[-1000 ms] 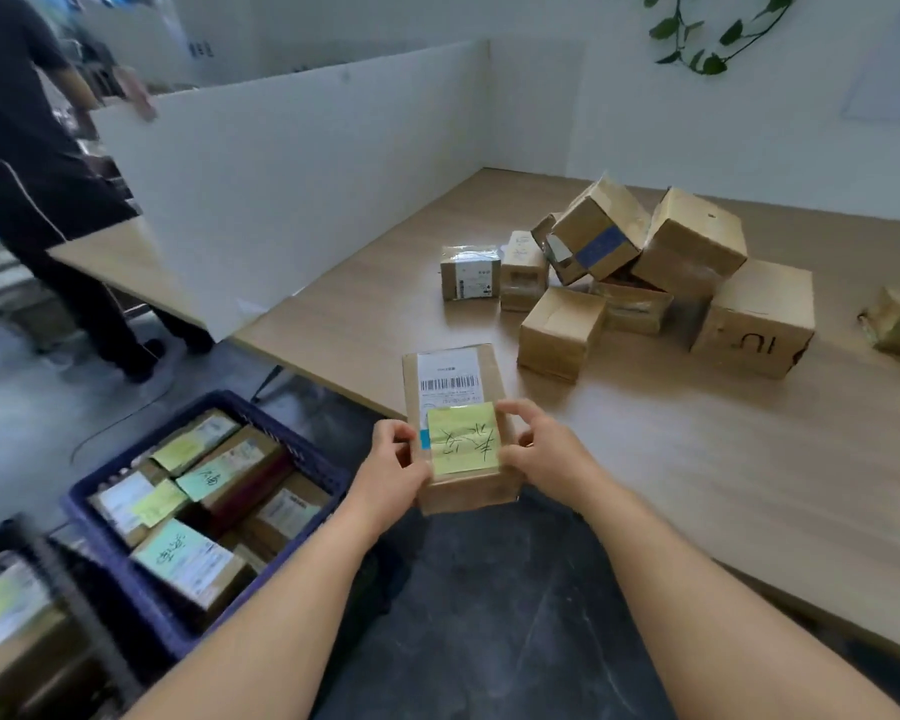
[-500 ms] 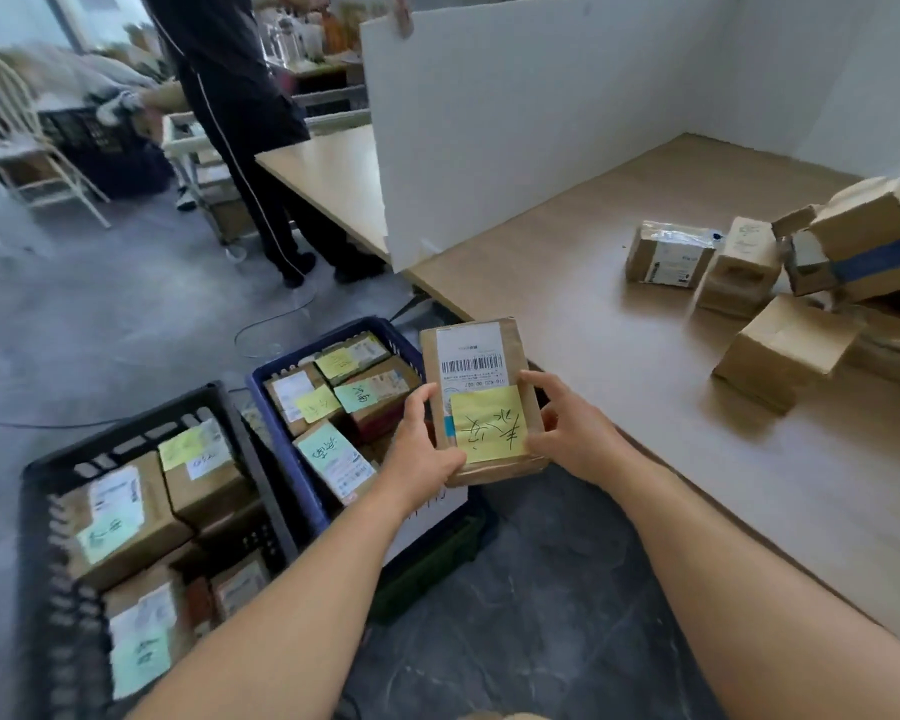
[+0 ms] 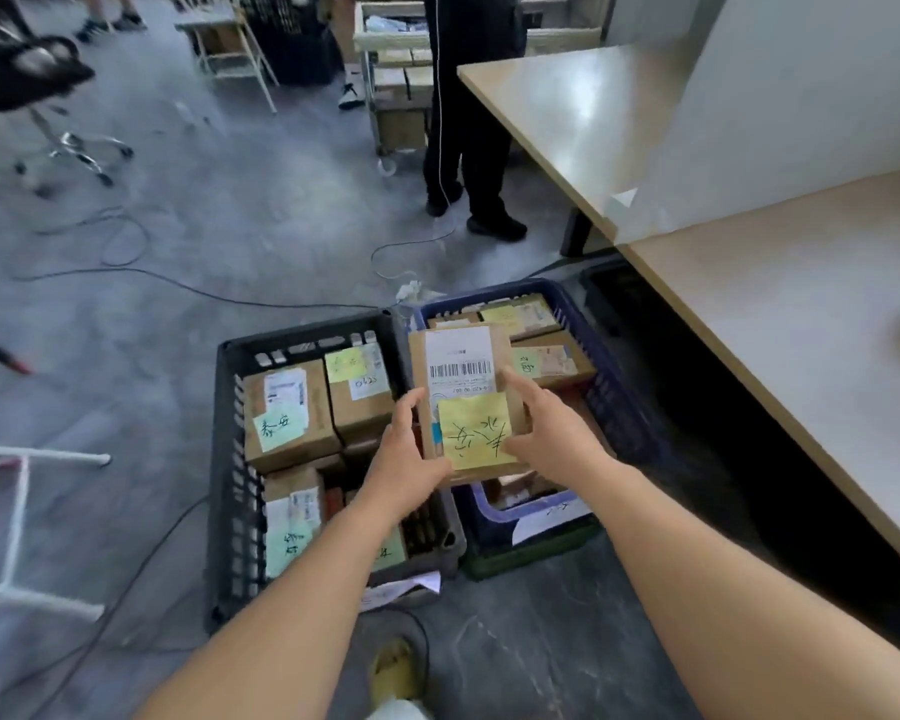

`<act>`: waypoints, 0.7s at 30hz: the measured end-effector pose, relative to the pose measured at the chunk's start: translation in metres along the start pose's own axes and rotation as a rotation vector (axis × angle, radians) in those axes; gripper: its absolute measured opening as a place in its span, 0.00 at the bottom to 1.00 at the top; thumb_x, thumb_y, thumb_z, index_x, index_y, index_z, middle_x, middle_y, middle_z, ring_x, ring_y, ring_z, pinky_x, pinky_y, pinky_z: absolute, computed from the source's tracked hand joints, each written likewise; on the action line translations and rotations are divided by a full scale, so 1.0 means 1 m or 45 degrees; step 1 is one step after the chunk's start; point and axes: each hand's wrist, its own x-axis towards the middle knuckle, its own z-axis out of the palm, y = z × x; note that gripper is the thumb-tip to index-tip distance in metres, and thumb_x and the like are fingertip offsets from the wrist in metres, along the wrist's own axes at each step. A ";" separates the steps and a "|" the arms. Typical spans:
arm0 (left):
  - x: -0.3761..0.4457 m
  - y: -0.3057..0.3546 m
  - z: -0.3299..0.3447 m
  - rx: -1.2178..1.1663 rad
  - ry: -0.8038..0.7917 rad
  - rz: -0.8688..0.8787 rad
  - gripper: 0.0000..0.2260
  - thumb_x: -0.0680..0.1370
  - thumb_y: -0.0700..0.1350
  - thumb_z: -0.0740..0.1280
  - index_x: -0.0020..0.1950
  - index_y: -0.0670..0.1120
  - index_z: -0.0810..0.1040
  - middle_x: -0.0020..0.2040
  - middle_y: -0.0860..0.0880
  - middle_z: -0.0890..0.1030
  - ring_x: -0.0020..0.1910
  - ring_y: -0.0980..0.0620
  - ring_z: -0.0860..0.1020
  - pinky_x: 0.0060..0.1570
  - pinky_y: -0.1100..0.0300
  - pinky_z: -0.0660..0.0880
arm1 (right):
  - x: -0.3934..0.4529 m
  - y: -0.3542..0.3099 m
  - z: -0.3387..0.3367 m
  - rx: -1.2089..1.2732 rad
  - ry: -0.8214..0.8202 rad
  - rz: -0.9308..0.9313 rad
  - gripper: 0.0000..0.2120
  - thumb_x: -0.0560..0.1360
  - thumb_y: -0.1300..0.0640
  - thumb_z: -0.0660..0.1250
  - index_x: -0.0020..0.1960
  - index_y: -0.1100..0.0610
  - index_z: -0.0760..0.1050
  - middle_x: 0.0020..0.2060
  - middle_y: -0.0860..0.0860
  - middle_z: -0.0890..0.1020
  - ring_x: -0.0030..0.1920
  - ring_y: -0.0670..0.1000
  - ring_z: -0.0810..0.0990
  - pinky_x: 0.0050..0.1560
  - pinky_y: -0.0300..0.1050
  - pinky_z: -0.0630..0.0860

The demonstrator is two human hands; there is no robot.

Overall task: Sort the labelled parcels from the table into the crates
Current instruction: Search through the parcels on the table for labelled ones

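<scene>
My left hand (image 3: 406, 454) curls its thumb and fingers (image 3: 410, 402) round the left edge of a flat brown cardboard parcel (image 3: 466, 402); my right hand (image 3: 546, 433) lays its fingers along the right edge, the forefinger reaching up the face and the thumb under the lower corner. Both hands thus grip the parcel, which hangs face up in the air, above the seam between two crates on the floor.

The parcel bears a white barcode label (image 3: 458, 363) above a yellow sticky note with handwritten characters (image 3: 476, 431). It looks stiff, thin and light, since fingertip pressure at the edges is enough to carry it. The long edges are the sound place to hold; the note seems loosely attached and is best left untouched.

To the left stands a black slatted plastic crate (image 3: 224, 459), holding boxes with green and yellow notes. To the right stands a blue plastic crate (image 3: 609, 366), likewise part filled, just beside the pale wooden desk (image 3: 780, 314). Which crate matches the note I cannot tell. Beyond, a person's dark trouser legs (image 3: 463, 122) stand on the grey floor among loose cables.
</scene>
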 end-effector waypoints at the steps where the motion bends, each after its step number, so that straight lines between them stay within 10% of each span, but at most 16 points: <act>1: 0.004 -0.010 -0.012 -0.006 0.019 -0.031 0.39 0.72 0.39 0.72 0.74 0.58 0.53 0.71 0.46 0.67 0.63 0.47 0.72 0.60 0.53 0.71 | 0.008 -0.012 0.009 -0.014 -0.028 -0.009 0.43 0.73 0.60 0.71 0.77 0.38 0.49 0.63 0.50 0.74 0.50 0.51 0.79 0.47 0.50 0.81; 21: 0.039 -0.163 -0.052 0.069 -0.029 -0.513 0.35 0.76 0.37 0.66 0.72 0.61 0.51 0.60 0.55 0.70 0.45 0.52 0.80 0.37 0.55 0.80 | 0.099 -0.038 0.173 -0.288 -0.516 0.044 0.42 0.77 0.59 0.65 0.77 0.39 0.41 0.54 0.54 0.71 0.46 0.54 0.79 0.47 0.50 0.80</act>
